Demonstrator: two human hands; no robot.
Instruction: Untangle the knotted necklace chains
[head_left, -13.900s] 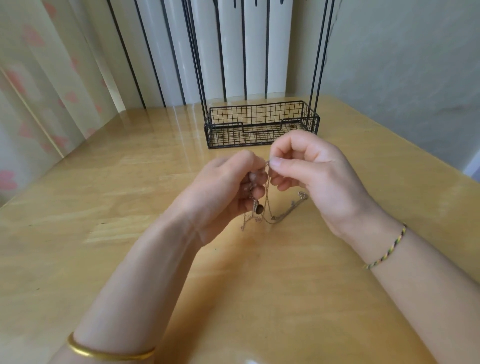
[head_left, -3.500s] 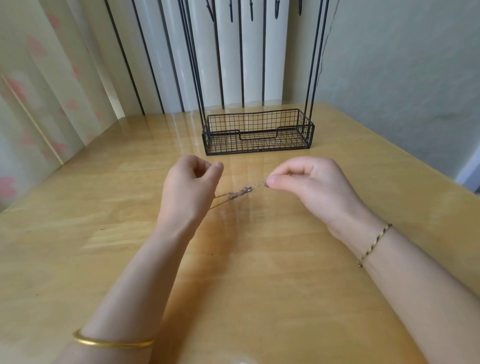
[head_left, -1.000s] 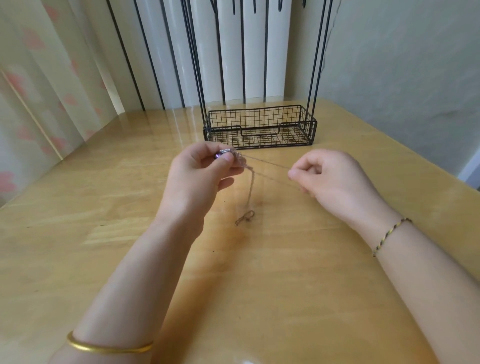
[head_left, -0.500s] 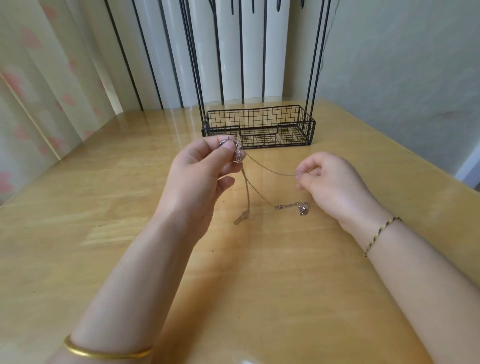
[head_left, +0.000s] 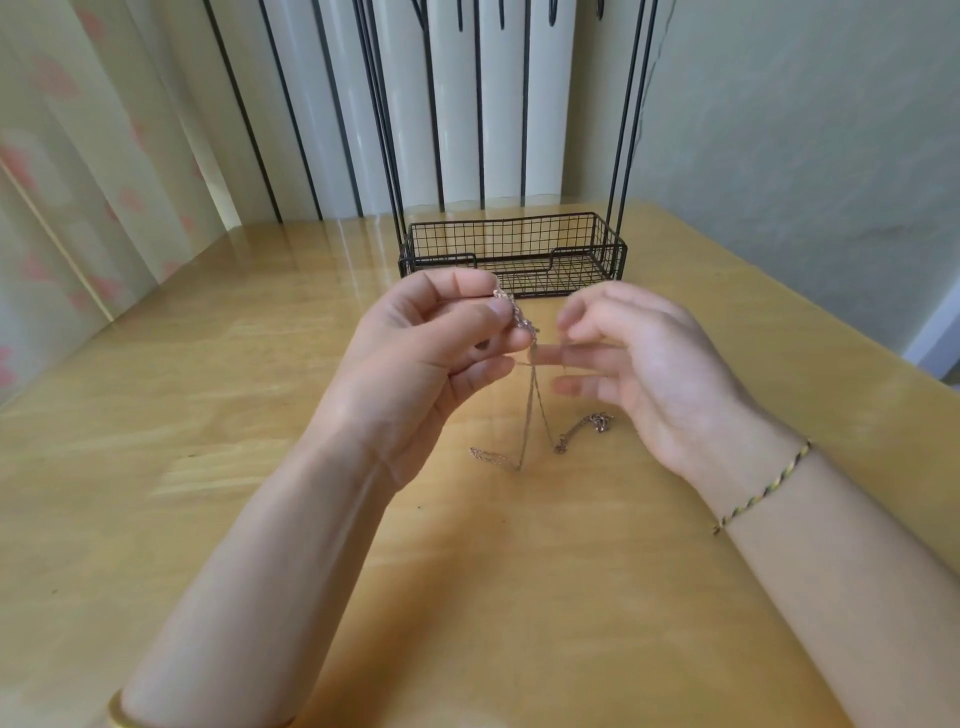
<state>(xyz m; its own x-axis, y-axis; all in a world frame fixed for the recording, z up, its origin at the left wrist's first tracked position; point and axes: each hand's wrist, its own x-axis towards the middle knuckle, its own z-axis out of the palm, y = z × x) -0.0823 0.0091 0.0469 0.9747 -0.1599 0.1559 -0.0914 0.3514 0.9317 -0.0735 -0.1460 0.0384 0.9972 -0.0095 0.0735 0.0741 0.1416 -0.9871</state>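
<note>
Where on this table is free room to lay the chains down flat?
The table is bare left of the left hand, toward the curtain, and in the near middle, this side of the necklace chains. A narrower strip runs right of the right hand. Crowded: between the hands, where the chains hang and trail, up to the wire basket.

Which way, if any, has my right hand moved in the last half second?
Yes. The right hand has moved left, toward the left hand holding the chain; against the wire basket, its fingertips sit nearer the middle now.
</note>
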